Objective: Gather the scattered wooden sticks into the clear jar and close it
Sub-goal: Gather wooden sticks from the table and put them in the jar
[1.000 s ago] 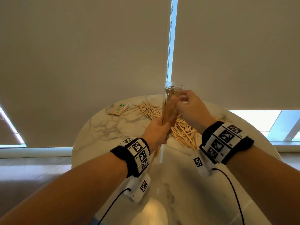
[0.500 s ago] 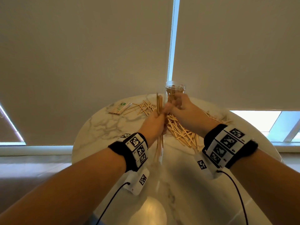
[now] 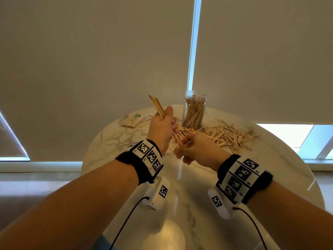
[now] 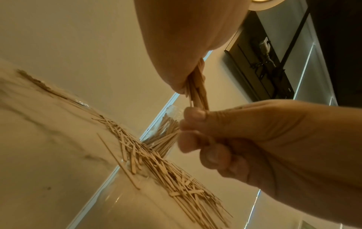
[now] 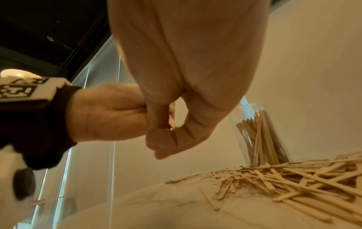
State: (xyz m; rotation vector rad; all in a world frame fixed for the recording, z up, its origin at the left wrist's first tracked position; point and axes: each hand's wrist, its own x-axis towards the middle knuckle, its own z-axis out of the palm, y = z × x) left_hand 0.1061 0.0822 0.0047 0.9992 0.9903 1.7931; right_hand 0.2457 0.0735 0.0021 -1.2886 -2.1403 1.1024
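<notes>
Wooden sticks (image 3: 157,106) fill your left hand (image 3: 163,129) as a tight bundle, its fingers curled round the middle so the ends fan up and to the left, clear of the jar. A second ago that bundle stood upright against the jar's mouth with your right hand (image 3: 193,150) beside it; now both hands have dropped back toward you and the bundle has tilted away. Your right hand sits low, just under the left, its fingers (image 4: 195,114) curled and pinching the bundle's lower ends, which looks like squaring them up.

That reads as a regroup, not a deposit: the handful has not gone in. The clear jar (image 3: 195,109) stands upright and uncovered at the far side of the table (image 3: 115,141), partly filled with leaning sticks. No lid shows in any view. The loose pile (image 3: 225,136) lies at the jar's foot and spreads to the right, and a small wrapped packet (image 3: 134,120) lies to the far left.

Judging by the pile, you are well short of done. Even the ends, then bring the bundle back over the mouth.
</notes>
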